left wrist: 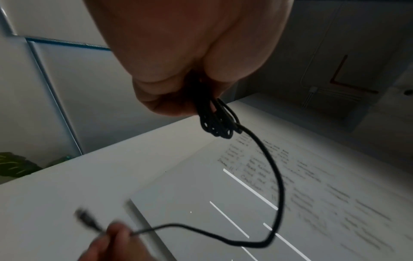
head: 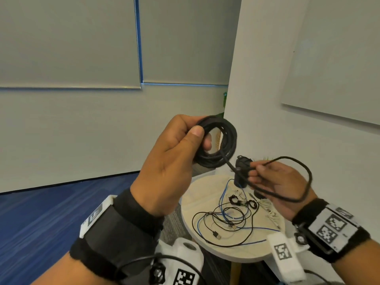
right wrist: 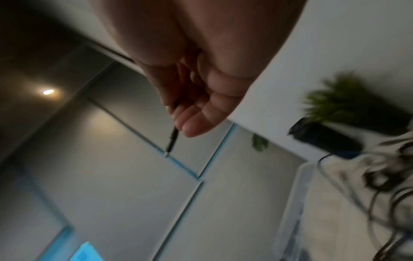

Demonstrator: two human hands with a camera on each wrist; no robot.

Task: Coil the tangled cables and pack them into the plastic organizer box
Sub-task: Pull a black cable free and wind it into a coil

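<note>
Blue carpet [head: 41, 212] and grey wall panels [head: 67, 42] fill the left, where the left hand [head: 170, 161] grips a coiled black cable [head: 222, 145] in mid-air, thumb and fingers curled round the loops. Its loose end loops right to the right hand [head: 275, 182], pinched near the plug — above a round pale wooden table [head: 205, 229] strewn with tangled black, blue and white cables [head: 226, 219], beside a white wall with a whiteboard [head: 337, 58].

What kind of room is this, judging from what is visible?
Probably an office or meeting room: a wall-mounted whiteboard with handwriting, grey roller blinds and blue carpet. A small round table holds loose cables.
</note>
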